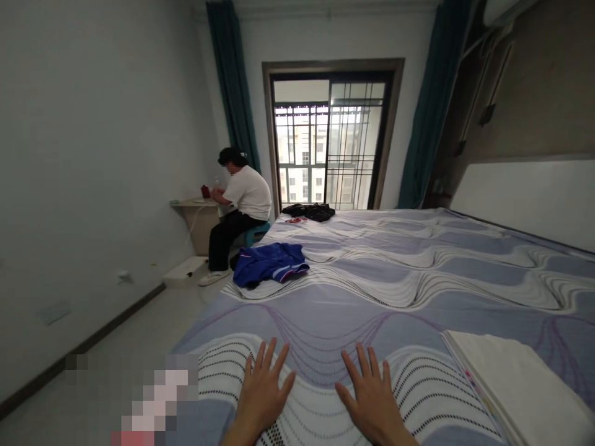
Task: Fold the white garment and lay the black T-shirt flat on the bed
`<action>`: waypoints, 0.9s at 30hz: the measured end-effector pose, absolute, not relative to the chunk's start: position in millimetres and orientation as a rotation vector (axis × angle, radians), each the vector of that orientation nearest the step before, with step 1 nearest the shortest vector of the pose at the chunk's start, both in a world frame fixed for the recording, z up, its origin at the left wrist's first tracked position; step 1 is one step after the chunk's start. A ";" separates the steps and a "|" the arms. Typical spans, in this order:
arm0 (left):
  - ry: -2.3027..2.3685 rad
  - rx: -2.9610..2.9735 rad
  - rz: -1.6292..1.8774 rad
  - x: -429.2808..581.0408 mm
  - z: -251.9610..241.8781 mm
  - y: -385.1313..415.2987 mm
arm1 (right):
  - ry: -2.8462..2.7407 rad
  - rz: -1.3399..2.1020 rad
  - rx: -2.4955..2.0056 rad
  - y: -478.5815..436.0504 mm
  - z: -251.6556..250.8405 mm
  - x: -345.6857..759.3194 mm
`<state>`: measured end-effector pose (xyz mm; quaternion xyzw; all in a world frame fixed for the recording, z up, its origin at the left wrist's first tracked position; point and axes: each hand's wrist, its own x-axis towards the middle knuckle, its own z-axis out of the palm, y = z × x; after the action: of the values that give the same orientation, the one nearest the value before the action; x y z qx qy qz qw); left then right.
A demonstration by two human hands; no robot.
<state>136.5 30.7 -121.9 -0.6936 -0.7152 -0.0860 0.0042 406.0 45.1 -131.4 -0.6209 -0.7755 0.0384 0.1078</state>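
Both my hands rest palm down near the front of a bed (pixel 339 316) with a lilac and white wave-patterned sheet. My left hand (pixel 263 391) has its fingers spread and holds nothing. A short way to its right, my right hand (pixel 370 393) lies likewise, fingers apart, with only the sheet under it. To the right of that hand is a flat white item (pixel 515 378) with a coloured strip along its left edge; I cannot make out what it is. Farther up the bed lies a crumpled blue garment (pixel 269 261) with white trim.
A person (pixel 248 192) in a white top sits on a blue stool (pixel 258 232) at a small table (pixel 199 223). A dark bundle (pixel 311 212) lies at the bed's far edge. Behind are a sliding window door (pixel 330 142) and green curtains (pixel 235 80). A blurred patch covers the lower left.
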 end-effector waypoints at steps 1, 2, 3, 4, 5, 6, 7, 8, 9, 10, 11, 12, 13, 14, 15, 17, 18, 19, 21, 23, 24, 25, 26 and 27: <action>-2.282 -2.135 -0.266 136.3 -119.7 41.3 | -2.279 0.095 -1.832 50.7 -131.6 403.0; -2.317 -2.098 -0.267 136.0 -117.9 53.1 | -2.276 0.078 -1.839 56.2 -131.8 399.9; -2.346 -2.064 -0.276 135.3 -116.8 65.8 | -2.272 0.063 -1.845 61.7 -132.2 396.8; -2.371 -2.035 -0.300 133.8 -116.2 79.4 | -2.268 0.050 -1.851 67.0 -132.7 393.9; -2.392 -2.009 -0.336 131.4 -116.2 93.9 | -2.261 0.037 -1.858 72.1 -133.4 391.1; -2.409 -1.984 -0.376 128.0 -116.5 109.2 | -2.252 0.025 -1.865 76.7 -134.4 388.8; -2.424 -1.957 -0.419 123.7 -117.0 125.1 | -2.244 0.014 -1.869 80.8 -135.5 386.9; -2.439 -1.927 -0.459 118.5 -117.4 141.5 | -2.233 0.004 -1.871 84.4 -136.7 385.5; -2.457 -1.888 -0.494 112.7 -117.5 158.2 | -2.222 -0.005 -1.872 87.6 -138.1 384.6; -2.477 -1.840 -0.528 106.4 -117.2 174.9 | -2.211 -0.012 -1.870 90.2 -139.5 384.1; -2.501 -1.775 -0.564 99.8 -116.5 191.5 | -2.201 -0.016 -1.865 92.5 -140.9 384.1; -2.531 -1.691 -0.608 93.0 -115.5 207.7 | -2.192 -0.019 -1.858 94.5 -142.3 384.2; -2.566 -1.586 -0.657 86.3 -114.4 223.3 | -2.185 -0.021 -1.851 96.3 -143.7 384.5; -2.603 -1.469 -0.709 79.7 -113.3 238.1 | -2.180 -0.019 -1.845 97.9 -145.2 384.7; -2.637 -1.348 -0.760 73.3 -112.4 251.9 | -2.175 -0.016 -1.842 99.5 -146.6 384.8; -2.691 -1.121 -0.857 61.3 -111.7 276.0 | -2.163 -0.006 -1.838 102.3 -149.4 384.6; -2.710 -1.023 -0.901 55.7 -112.2 286.0 | -2.156 -0.001 -1.836 103.6 -150.7 384.2; -2.724 -0.933 -0.943 50.5 -113.0 294.7 | -2.151 0.002 -1.831 104.8 -151.9 383.8; -2.746 -0.784 -1.020 41.0 -115.1 307.8 | -2.138 0.002 -1.816 106.6 -154.0 383.0; -2.758 -0.687 -1.088 33.3 -116.5 316.1 | -2.121 0.003 -1.800 107.6 -155.5 382.7; -2.760 -0.657 -1.117 30.3 -116.3 318.6 | -2.111 0.009 -1.793 107.7 -155.7 382.8; -2.759 -0.637 -1.140 28.0 -115.5 320.1 | -2.103 0.022 -1.786 107.5 -155.2 383.1; -2.756 -0.628 -1.159 26.5 -113.9 320.7 | -2.095 0.043 -1.780 106.9 -153.7 383.4; -2.752 -0.631 -1.172 26.2 -111.7 320.1 | -2.088 0.070 -1.776 105.7 -151.1 383.8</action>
<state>26.2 320.1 -111.7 -0.2062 -0.8994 -0.3832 0.0421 383.8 105.7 -151.1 -0.6347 -0.7465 0.0250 0.1983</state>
